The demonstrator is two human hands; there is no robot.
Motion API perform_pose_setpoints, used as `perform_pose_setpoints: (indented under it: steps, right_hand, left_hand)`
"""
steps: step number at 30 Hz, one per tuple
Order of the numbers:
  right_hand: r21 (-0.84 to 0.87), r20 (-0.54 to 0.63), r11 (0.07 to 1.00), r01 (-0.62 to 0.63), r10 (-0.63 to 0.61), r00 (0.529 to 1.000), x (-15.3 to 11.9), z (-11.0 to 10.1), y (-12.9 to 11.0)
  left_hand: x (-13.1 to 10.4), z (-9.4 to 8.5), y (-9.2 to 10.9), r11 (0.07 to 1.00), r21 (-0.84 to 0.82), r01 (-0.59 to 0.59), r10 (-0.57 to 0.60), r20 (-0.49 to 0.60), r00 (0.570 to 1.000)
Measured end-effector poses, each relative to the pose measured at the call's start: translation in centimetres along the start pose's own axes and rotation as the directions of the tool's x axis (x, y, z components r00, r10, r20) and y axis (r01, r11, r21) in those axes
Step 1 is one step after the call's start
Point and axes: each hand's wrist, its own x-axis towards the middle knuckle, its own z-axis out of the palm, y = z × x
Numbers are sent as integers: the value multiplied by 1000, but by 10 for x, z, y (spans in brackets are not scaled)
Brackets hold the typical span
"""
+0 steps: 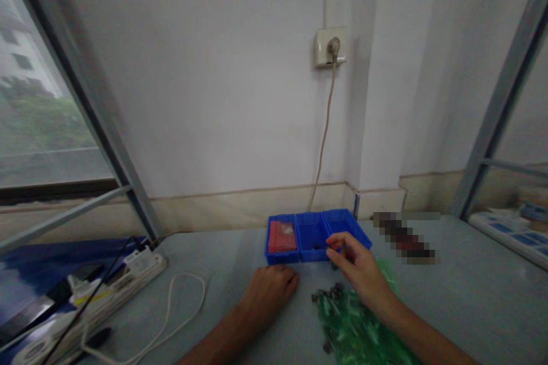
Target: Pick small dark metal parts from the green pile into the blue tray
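At the blue three-compartment tray's (pixel 310 227) near side, the right hand (pixel 358 269) almost closes thumb to forefinger; any held piece is indiscernible. Leftward, the left hand (pixel 273 285) rests curled, its palm hidden. Nearer, small dark metallic parts (pixel 336 292) edge a green plastic bag (pixel 357 328), probably for short reach.

dim, grey daylight from the window (pixel 45 125) at left; soft grain, side edges stretched, coarse pixels masking one patch.
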Motion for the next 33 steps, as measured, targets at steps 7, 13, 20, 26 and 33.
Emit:
perform_pose_setpoints:
  steps: [7,13,20,26,33]
  right_hand:
    - [104,29,992,-67,64,998,0,2,0]
    - [127,28,989,-80,77,997,0,1,-1]
    - [138,20,988,-66,64,998,1,2,-1]
    - [66,1,997,-39,39,999,0,1,0]
    - [-54,25,998,23,-22,999,0,0,2]
  left_hand:
    - [-1,1,-1,1000,-4,-18,18,-5,1000]
    - [0,-1,0,1000,-1,-13,13,12,1000]
    - [0,0,0,1000,-3,-12,12,3,1000]
    - [0,1,0,1000,4,-6,7,-8,1000]
    - [0,3,-1,1000,15,-14,14,3,1000]
